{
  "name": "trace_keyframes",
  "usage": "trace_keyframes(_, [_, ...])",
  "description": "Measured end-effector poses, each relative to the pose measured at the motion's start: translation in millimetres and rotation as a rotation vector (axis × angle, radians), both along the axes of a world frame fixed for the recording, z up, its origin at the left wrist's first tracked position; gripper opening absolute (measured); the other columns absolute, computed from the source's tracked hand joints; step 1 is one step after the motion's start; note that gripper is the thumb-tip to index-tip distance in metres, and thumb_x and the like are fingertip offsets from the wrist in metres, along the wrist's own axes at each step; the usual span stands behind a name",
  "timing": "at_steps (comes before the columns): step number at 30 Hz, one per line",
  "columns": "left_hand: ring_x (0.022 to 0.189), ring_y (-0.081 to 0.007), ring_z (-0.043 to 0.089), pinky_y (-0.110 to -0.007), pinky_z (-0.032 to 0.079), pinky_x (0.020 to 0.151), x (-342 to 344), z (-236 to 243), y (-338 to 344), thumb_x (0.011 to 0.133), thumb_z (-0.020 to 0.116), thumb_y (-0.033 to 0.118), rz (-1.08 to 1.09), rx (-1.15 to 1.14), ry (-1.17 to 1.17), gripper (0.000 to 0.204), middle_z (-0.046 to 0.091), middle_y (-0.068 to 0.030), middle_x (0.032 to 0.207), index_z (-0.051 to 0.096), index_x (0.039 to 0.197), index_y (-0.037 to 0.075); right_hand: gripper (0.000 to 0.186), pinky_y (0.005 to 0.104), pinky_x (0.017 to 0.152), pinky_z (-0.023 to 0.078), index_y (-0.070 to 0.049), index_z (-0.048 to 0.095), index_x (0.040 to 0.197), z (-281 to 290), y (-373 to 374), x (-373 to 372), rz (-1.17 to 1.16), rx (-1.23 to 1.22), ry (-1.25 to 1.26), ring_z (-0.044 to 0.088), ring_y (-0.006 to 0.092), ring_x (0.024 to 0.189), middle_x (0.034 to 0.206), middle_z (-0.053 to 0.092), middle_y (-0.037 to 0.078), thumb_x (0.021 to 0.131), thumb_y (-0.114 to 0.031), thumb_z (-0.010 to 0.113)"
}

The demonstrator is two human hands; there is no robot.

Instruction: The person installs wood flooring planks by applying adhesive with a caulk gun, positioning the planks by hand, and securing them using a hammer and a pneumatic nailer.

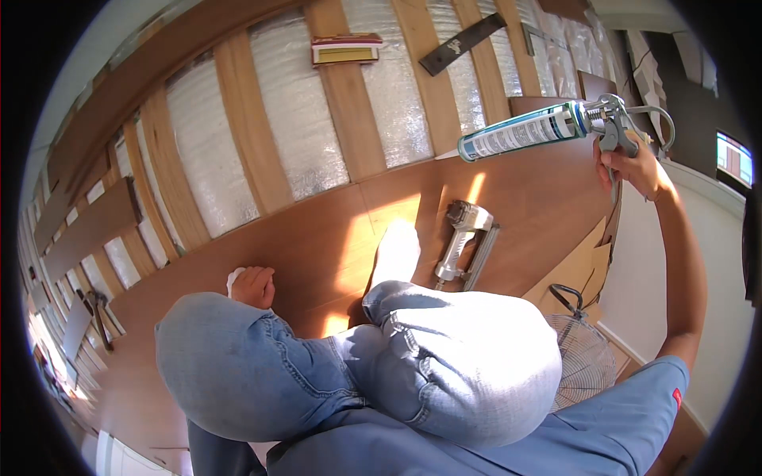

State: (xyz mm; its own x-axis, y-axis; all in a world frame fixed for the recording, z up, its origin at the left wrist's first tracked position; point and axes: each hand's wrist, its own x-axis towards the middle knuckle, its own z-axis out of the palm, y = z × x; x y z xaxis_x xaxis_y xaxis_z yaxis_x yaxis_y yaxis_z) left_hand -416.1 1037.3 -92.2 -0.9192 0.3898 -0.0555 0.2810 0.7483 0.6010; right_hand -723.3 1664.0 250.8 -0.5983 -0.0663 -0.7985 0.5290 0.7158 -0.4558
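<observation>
- Caulk gun (556, 123) raised in right hand (635, 163), fingers clamped round its handle and trigger; tube points left, nozzle tip over the seam where laid floor (317, 238) meets the open battens.
- Tube sits in the gun's frame; how full it is cannot be told.
- Left hand (254, 285) down on the floor beside the left knee (214, 357), fingers closed on a white rag (236, 278).
- Nailer (460, 242) lies on the laid boards in front of the right knee, just right of a white sock (395, 252), well apart from both hands.
- Person kneels on brown floor; jeans fill the lower middle.
- Far edge of laid floor runs diagonally; beyond it wooden battens (349, 95) with silver foil (298, 111) between them.
- Flat box (345, 49) rests on a batten near the top; dark plank piece (460, 44) lies to its right.
- Cardboard (575, 266) at the floor's right edge against the white wall; wire fan guard (583, 357) below it.
- Bare floor between left hand and nailer, sunlit patch there.
</observation>
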Motion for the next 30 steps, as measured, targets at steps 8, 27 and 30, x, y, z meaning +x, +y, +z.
trace_keyframes(8, [0.089,-0.0392,0.063,-0.053,0.048,0.085,17,-19,7,0.086,0.071,0.009,0.002,-0.190,-0.041,0.022,0.071,-0.0142,0.100,0.070,0.108,0.006,0.028,0.0325,0.060,0.051,-0.006,0.061,0.110,6,131,-1,-0.172,0.033,0.056,0.064,0.0190,0.066,0.079,0.064,0.007,0.097,-0.029,0.072])
trace_keyframes(27, [0.107,-0.0385,0.062,-0.049,0.050,0.096,-43,-6,89,0.084,0.068,0.002,-0.191,0.173,-0.091,0.030,0.065,-0.0157,0.120,0.072,0.113,0.003,0.084,0.0358,0.081,0.053,-0.004,0.062,0.123,0,134,108,-0.613,-0.150,0.266,0.065,0.0210,0.084,0.093,0.069,0.012,0.104,-0.076,0.025])
trace_keyframes(30, [0.108,-0.0380,0.062,-0.048,0.052,0.096,-42,-11,83,0.083,0.068,0.001,-0.202,0.155,-0.099,0.026,0.066,-0.0162,0.118,0.073,0.109,0.003,0.082,0.0370,0.081,0.055,-0.003,0.061,0.126,-14,120,130,-0.684,-0.233,0.332,0.067,0.0212,0.085,0.096,0.070,0.014,0.105,-0.075,0.027])
